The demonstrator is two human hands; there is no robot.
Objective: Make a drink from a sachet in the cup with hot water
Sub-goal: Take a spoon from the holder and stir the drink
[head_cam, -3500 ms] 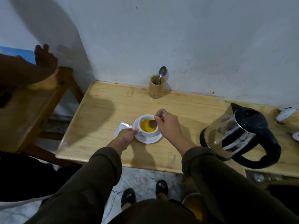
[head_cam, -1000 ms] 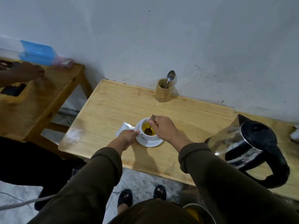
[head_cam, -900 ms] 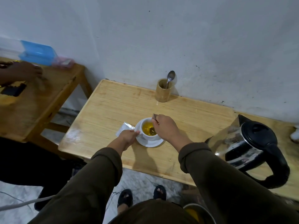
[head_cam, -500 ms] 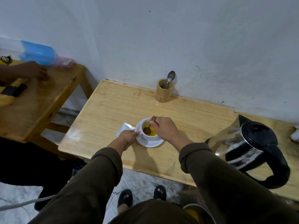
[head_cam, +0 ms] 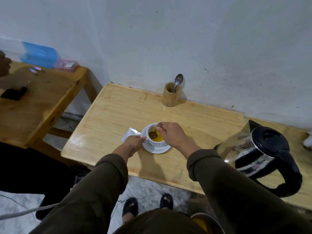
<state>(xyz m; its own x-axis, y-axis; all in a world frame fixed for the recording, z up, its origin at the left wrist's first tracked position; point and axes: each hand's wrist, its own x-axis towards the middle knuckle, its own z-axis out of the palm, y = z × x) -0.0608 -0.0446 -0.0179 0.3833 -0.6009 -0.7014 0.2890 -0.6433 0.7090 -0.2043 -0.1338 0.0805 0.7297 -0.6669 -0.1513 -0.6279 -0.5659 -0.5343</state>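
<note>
A white cup (head_cam: 150,142) full of yellow drink stands on a white saucer (head_cam: 157,149) near the front of the wooden table (head_cam: 194,125). My left hand (head_cam: 134,143) pinches the cup's handle on its left side. My right hand (head_cam: 172,135) holds a spoon (head_cam: 154,133) by its handle, with the bowl dipped in the drink. An empty silver sachet (head_cam: 130,135) lies flat on the table just left of the cup, partly behind my left hand.
A steel kettle (head_cam: 258,152) with black lid and handle stands at the right. A wooden holder (head_cam: 170,94) with another spoon sits by the wall. On a second table (head_cam: 42,98) at left are blue and pink boxes, and another person's hand.
The spoon's bowl has circled within the cup while my right hand stayed over the rim. My left hand has kept its hold on the handle. The other person's hand at left has drawn back.
</note>
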